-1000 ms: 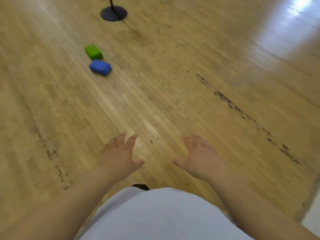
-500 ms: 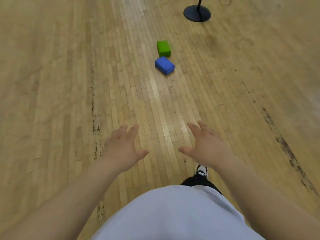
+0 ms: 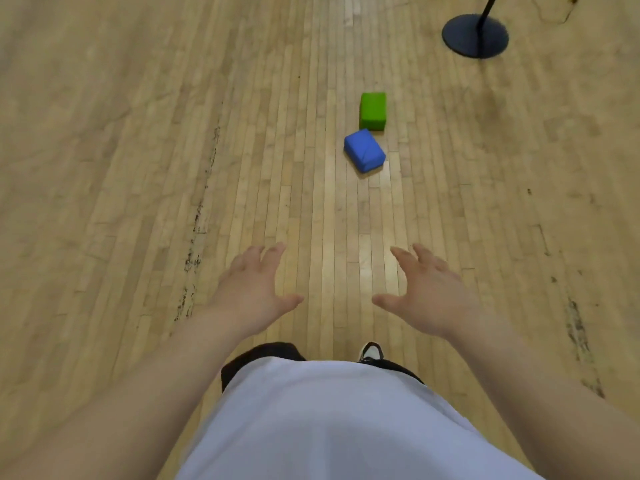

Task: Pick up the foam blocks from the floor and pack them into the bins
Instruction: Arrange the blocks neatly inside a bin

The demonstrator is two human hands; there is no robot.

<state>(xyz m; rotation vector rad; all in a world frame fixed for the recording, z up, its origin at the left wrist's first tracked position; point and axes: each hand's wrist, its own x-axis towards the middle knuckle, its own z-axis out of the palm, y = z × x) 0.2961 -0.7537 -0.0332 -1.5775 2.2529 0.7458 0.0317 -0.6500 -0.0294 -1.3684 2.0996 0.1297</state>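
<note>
A: Where do the blocks lie from the hands?

B: Far ahead on the floor [image 3: 138,140], well apart from the 2 hands. The blue block [image 3: 364,150] is the nearer. The green block [image 3: 373,110] sits just beyond it, corner to corner; I cannot tell whether they touch.

A: And the hands?

B: The left hand [image 3: 252,289] and right hand [image 3: 426,292] are held out in front of the body, apart, fingers spread and loose, holding nothing.

A: Which hand is nearer?

B: The blocks lie a little right of the line midway between the hands, so I judge the right hand has the shorter reach. Neither reaches yet; the person likely has to close in and bend down first.

A: How are the long axes set?

B: Green runs near to far. Blue is skewed, from far left to near right, so gripping it across its short width would probably need a turned wrist.

A: Any bins?

B: None in view. There is only a black stand base [image 3: 475,35] at the far right, and a shoe [image 3: 371,352] near the body.
</note>
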